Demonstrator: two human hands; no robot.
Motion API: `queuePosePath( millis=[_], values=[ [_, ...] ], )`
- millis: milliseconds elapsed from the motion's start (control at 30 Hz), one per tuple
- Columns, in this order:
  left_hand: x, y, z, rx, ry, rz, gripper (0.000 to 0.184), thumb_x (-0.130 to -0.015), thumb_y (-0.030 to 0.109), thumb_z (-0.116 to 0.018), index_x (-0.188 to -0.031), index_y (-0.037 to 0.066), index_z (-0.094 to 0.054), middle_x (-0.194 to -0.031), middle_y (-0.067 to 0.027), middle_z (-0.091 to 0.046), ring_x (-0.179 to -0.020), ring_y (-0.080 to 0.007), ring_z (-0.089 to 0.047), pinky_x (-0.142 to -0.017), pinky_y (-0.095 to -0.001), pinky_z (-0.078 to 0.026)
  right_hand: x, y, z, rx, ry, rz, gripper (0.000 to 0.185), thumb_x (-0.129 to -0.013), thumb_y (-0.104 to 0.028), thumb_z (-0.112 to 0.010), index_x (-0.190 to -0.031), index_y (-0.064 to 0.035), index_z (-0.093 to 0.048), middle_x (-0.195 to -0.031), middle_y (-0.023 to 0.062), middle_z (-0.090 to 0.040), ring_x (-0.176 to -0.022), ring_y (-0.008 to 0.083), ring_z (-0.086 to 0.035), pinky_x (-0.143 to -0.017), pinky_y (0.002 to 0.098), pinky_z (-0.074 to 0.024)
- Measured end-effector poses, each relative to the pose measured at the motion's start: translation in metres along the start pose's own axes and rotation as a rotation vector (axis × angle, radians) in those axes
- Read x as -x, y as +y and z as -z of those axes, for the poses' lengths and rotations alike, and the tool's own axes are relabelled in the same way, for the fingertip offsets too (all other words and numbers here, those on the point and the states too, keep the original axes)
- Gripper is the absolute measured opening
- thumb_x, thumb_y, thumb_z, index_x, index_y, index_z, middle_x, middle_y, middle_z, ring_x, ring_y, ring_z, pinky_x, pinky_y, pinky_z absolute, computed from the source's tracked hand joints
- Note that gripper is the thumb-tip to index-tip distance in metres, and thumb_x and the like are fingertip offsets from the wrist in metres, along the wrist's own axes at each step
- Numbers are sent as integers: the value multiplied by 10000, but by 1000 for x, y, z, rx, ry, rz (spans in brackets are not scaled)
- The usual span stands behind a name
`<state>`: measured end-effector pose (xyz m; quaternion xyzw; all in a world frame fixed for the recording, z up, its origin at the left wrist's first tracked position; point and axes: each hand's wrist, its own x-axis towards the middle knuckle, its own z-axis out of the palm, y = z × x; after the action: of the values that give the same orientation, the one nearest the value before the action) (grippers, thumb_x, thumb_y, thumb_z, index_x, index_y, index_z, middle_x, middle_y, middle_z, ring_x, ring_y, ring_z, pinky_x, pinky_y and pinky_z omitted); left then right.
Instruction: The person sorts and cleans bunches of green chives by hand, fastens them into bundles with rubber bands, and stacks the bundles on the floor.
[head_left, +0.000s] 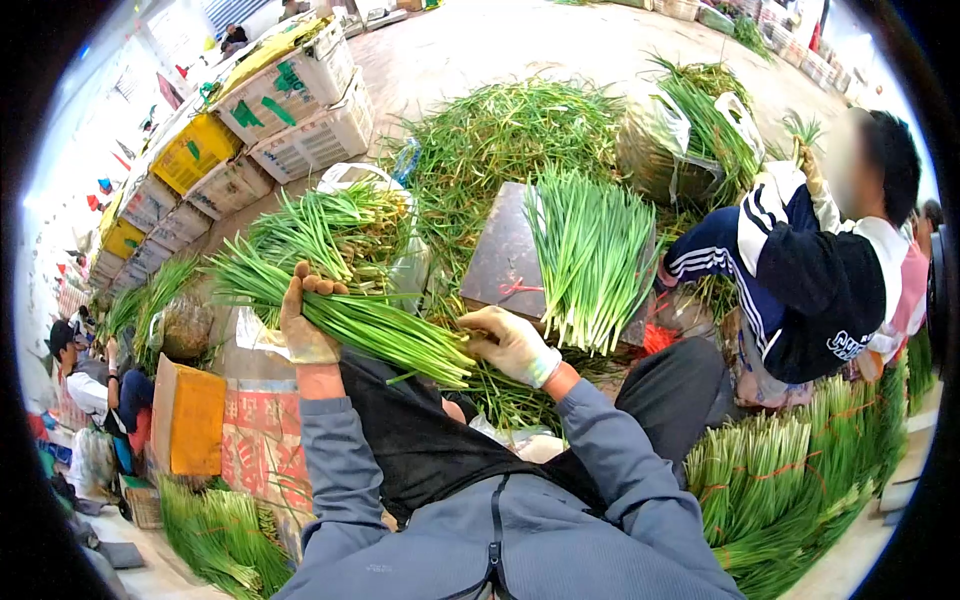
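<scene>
Our left hand (310,325) is closed around a bunch of green stems (390,325), its gloved fingers curled over the top; the bunch slants over our lap, paler ends toward the right. Our right hand (512,345), gloved too, has its fingers bent in at those ends, though we cannot tell whether they pinch a stem or only rest there. To handle it well, we would keep the left grip snug but not hard, since such thin stems probably bruise and slide easily; we would work the ends lightly with our fingertips and keep the stems parallel.

Just beyond our hands, a grey board (495,250) carries a layer of stems (590,260) laid side by side, with a red tie (518,288) near its front edge. Behind it spreads a loose heap of greens (510,120); on the left stands a white bag (408,265) with more stems above it.

Further out, to our right, a co-worker (820,260) sits holding a small bunch upright in a gloved hand, and tied bundles (760,460) stand packed beside our knee. On our left we see an orange-sided carton (190,420) and, beyond it, a long stack of crates (310,140), some white, some yellow. The pale floor (460,40) runs back brightly lit.
</scene>
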<state>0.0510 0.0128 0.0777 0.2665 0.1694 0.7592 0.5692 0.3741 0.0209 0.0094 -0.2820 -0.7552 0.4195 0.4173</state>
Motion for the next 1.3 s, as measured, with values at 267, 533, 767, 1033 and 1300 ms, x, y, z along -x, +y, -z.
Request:
queuePosePath(
  millis=[267,533,767,1033,1300],
  values=[
    [-7,1,-4,9,17,47,267,-1006,226,-588,-1214,64,-631,-905,-8,-697,-830,-207,-668,-883,-435,-534,1,17,-8,39,-174,71,206,-842,-108,-737,-1044,-69,-725,-952,120,-701,-867,294,-684,-785,366,-548],
    [-12,22,-3,-122,154,-63,269,-978,234,-629,-1170,47,-647,-893,-28,-697,-802,-195,-639,-871,-407,-529,12,35,14,38,-180,-204,351,-912,-227,-678,-1224,-69,-656,-1086,104,-723,-833,195,-688,-754,320,-551],
    [-24,12,4,-44,194,4,210,-1005,246,-573,-1075,74,-670,-925,-2,-699,-857,-174,-667,-911,-415,-520,-13,-11,-7,-569,-372,-512,539,-1021,-312,-542,-1451,-10,-417,-917,58,-628,-642,122,-597,-607,264,-501],
    [-16,-6,17,-195,343,-35,254,-905,318,-699,-943,69,-661,-804,-47,-666,-745,-260,-643,-785,-467,-535,5,-12,-12,-584,-172,-603,233,-1008,-266,-576,-976,-39,-618,-669,9,-543,-505,96,-492,-460,272,-381],
    [-16,-12,12,-49,517,-124,165,-922,226,-656,-910,61,-665,-733,-74,-633,-650,-271,-601,-682,-479,-550,6,-29,-11,-637,-25,-711,215,-972,-180,-642,-1027,28,-653,-713,80,-663,-524,133,-600,-478,274,-487]
  ],
)
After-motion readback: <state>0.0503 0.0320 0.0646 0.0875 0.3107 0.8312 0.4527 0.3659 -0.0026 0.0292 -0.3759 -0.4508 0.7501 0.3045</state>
